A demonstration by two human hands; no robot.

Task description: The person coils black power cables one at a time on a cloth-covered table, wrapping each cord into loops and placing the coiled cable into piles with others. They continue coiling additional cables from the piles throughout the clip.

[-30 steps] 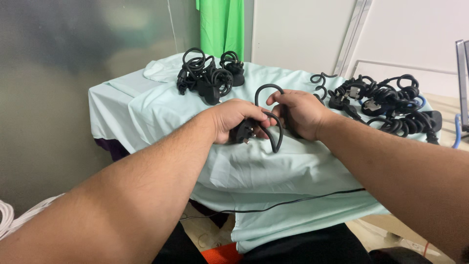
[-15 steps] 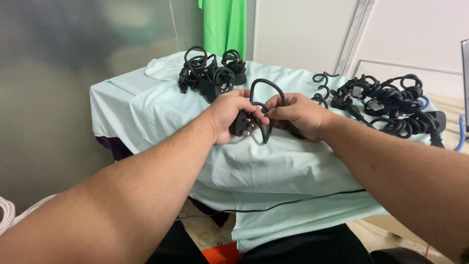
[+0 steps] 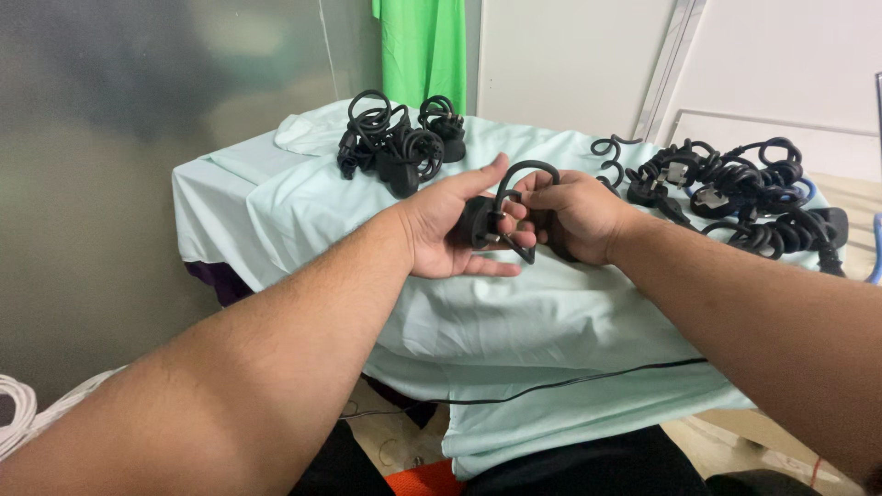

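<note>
A black power cable (image 3: 514, 197) with a plug is bunched between both hands above a table draped in pale green cloth (image 3: 514, 321). My left hand (image 3: 455, 225) lies palm up with fingers spread, the plug end resting in the palm. My right hand (image 3: 574, 216) pinches the cable's loop from the right, and the loop arches up over the fingers. Both hands touch the same cable.
A bundle of coiled black cables (image 3: 395, 142) sits at the far left of the table. A larger tangle of black cables with plugs (image 3: 744, 193) lies at the right. A green cloth (image 3: 423, 46) hangs behind. A thin black wire (image 3: 551, 386) runs along the table's front edge.
My left hand has opened from a curled grip to a flat palm under the plug. The cable loop has shrunk and sits tighter against my right hand.
</note>
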